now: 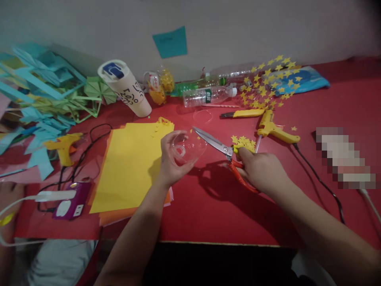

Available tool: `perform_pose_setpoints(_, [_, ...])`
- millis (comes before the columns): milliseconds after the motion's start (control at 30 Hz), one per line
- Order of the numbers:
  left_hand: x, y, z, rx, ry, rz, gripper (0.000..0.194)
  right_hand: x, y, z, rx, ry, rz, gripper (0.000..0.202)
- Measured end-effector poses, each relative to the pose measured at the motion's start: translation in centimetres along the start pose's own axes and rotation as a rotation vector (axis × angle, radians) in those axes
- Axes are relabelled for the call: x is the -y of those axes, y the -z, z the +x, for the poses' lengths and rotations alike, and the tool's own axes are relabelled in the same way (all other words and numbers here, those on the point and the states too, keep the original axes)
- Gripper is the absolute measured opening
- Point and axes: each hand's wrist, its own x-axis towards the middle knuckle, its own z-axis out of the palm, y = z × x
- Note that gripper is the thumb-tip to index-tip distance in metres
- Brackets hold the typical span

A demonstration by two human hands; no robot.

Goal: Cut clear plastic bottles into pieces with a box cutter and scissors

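Observation:
My left hand (171, 157) is wrapped round a clear plastic bottle piece (190, 147), a cut cup-like section held above the red table. My right hand (257, 167) grips a pair of scissors (216, 143) with red and yellow handles. Their blades look closed together, and the tips lie at the far rim of the plastic piece; whether they touch it I cannot tell. Just beyond my right hand lies a small heap of yellow paper stars (244, 142). A thin loop of clear plastic (203, 116) rests on the table past the scissor tips.
Yellow paper sheets (127, 167) lie left of my hands. Behind are a white tumbler (126, 89), a plastic bottle (198, 97), a yellow cutter (242, 114) and a yellow glue gun (275, 129) with cord. Another glue gun (64, 149), a purple power strip (71, 200) and another person's hand (12, 194) are left.

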Motion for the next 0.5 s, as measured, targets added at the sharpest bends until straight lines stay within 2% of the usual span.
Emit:
perform_pose_setpoints(200, [-0.52, 0.24, -0.10, 0.094, 0.052, -0.078, 0.074, 0.20, 0.29, 0.01, -0.058, 0.009, -0.006, 0.075])
perform_pose_setpoints(500, [-0.49, 0.29, -0.08, 0.104, 0.084, -0.123, 0.072, -0.55, -0.01, -0.04, -0.061, 0.035, 0.010, 0.068])
